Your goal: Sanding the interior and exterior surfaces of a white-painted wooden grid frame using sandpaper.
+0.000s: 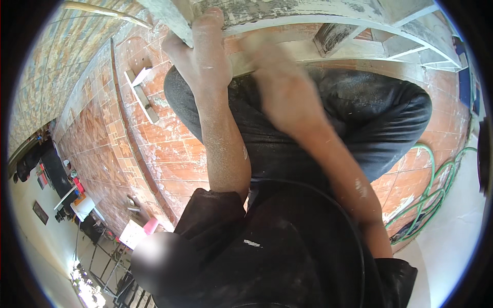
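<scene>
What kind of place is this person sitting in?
Maybe a home porch or patio used for messy work: the orange tiled floor is splotched with white, a green hose lies in loops, and a worn white frame is in front of the person.

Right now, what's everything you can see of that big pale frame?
The pale frame looks like painted wood: long boards joined by short crosspieces, its white surface patchy with dark worn areas. It stretches across the top of the view, partly cut off, over reddish floor tiles. The left hand grips it toward its left end; the right hand is blurred by its near edge, so contact is unclear.
</scene>
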The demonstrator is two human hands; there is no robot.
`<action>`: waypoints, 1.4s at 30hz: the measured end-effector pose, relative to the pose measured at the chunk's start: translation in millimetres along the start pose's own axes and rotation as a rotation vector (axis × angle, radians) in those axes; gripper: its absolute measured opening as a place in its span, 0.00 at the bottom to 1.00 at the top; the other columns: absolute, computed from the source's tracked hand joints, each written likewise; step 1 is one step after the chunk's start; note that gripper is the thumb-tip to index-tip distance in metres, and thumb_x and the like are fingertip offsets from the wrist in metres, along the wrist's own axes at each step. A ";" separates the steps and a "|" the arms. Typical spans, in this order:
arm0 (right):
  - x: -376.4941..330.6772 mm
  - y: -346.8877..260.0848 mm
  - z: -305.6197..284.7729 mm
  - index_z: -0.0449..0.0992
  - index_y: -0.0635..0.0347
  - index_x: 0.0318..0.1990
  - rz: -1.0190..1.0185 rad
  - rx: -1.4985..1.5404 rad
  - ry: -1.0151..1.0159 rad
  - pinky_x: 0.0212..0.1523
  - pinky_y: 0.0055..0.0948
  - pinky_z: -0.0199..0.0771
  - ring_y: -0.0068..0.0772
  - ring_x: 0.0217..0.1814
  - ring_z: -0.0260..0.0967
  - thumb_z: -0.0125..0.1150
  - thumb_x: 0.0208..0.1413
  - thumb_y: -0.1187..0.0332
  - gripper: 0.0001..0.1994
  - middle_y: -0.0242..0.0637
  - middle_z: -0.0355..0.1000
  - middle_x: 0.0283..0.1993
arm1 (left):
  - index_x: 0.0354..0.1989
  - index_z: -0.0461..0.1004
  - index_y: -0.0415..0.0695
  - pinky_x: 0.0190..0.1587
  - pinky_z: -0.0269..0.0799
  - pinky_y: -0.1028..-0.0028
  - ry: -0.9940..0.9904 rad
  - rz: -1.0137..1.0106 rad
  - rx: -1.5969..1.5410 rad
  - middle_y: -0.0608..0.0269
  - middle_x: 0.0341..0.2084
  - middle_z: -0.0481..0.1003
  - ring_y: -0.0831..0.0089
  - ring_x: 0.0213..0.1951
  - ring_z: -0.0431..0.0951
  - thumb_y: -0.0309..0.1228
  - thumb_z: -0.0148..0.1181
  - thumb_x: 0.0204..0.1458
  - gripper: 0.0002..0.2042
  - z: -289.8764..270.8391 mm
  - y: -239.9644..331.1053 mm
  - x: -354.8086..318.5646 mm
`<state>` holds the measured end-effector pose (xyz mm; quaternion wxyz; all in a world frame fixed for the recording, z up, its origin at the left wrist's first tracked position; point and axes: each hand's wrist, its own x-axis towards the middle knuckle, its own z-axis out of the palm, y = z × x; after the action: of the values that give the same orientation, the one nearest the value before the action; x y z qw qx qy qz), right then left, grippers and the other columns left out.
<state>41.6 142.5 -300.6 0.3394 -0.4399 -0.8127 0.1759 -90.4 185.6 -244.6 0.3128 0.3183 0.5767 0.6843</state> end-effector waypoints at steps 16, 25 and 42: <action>-12.2 -32.1 8.7 0.66 0.74 0.53 0.010 0.067 -0.099 0.66 0.40 0.51 0.48 0.65 0.56 0.49 0.54 0.68 0.21 0.57 0.62 0.59 | 0.48 0.58 0.33 0.21 0.62 0.74 -0.154 0.049 0.143 0.55 0.33 0.65 0.71 0.26 0.69 0.30 0.51 0.46 0.21 -2.0 11.6 -11.5; 1.9 -1.2 -17.3 0.68 0.73 0.51 0.240 0.001 -0.170 0.66 0.41 0.53 0.44 0.67 0.54 0.51 0.52 0.70 0.20 0.54 0.60 0.61 | 0.29 0.66 0.34 0.20 0.54 0.77 -0.089 0.089 -0.045 0.68 0.18 0.63 0.82 0.18 0.59 0.32 0.57 0.43 0.13 4.6 13.1 -13.5; 0.5 -28.2 -2.6 0.69 0.70 0.47 0.050 0.194 -0.083 0.66 0.43 0.53 0.53 0.63 0.57 0.50 0.52 0.76 0.14 0.56 0.64 0.56 | 0.26 0.64 0.38 0.19 0.53 0.75 -0.141 0.105 0.001 0.67 0.19 0.62 0.79 0.18 0.60 0.31 0.53 0.43 0.09 8.5 15.9 -15.4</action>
<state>26.4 127.3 -282.1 0.3420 -0.4174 -0.7939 0.2802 -75.3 176.1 -228.9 0.3165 0.3956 0.5361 0.6752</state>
